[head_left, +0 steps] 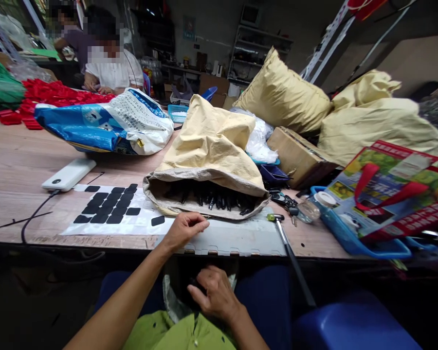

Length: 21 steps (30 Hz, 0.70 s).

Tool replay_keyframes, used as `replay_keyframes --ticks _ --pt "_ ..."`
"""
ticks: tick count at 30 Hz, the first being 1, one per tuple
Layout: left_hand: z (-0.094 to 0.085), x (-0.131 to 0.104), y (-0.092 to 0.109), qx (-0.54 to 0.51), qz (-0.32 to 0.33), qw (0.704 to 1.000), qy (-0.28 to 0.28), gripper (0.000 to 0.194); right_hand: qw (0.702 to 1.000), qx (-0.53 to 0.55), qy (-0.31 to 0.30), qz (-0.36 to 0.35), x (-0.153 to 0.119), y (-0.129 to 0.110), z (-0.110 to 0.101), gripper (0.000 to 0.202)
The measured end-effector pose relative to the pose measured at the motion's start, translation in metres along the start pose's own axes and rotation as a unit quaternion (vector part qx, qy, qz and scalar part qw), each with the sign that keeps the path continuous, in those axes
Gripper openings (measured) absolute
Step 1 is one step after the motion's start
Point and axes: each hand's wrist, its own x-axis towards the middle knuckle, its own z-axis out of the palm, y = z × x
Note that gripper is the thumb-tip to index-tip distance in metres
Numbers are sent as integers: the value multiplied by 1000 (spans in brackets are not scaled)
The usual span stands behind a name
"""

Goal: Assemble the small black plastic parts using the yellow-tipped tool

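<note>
The single view looks out from the person's head, facing forward and down. The shirt (pixel 164 335) and the hands (pixel 184 231) are nearest, low in the picture. The worktop (pixel 10 170) spreads just ahead, seen obliquely from above, and beyond it the view reaches the shelves (pixel 265 32) across the room.

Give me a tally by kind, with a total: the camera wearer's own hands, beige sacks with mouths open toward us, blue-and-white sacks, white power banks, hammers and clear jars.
Left hand and right hand: 2
Open beige sack: 1
Blue-and-white sack: 1
White power bank: 1
Hammer: 1
Clear jar: 1
Total: 7
</note>
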Motion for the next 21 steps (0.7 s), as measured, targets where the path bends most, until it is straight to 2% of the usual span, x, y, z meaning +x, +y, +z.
replay_keyframes --ticks 2,3,5,6,8,11,14,16,19,21 --pt "-16 10 4 108 -11 992 69 28 995 -26 -67 70 -8 10 17 34" --pt "-26 16 5 171 -13 978 115 23 990 -31 -90 106 -9 14 22 35" --pt "-45 28 4 311 -25 927 208 20 977 -25 -121 171 -8 19 26 36" --pt "-54 33 2 376 -41 895 235 24 972 -16 -131 196 -6 20 26 36" --pt "-66 42 -5 474 -90 843 239 30 963 3 -147 227 -2 22 27 36" --pt "-72 48 -12 529 -150 810 204 27 955 14 -167 243 0 24 29 35" --pt "-70 40 -8 524 -145 814 202 23 961 12 -168 219 -3 22 26 31" --pt "-67 25 0 505 -119 824 228 25 979 14 -130 158 -6 17 16 27" --pt "-55 -3 10 451 -80 848 267 28 999 24 -2 30 -8 5 -13 17" --pt "-40 -18 12 383 -45 892 235 30 994 32 106 -10 -9 1 -41 14"
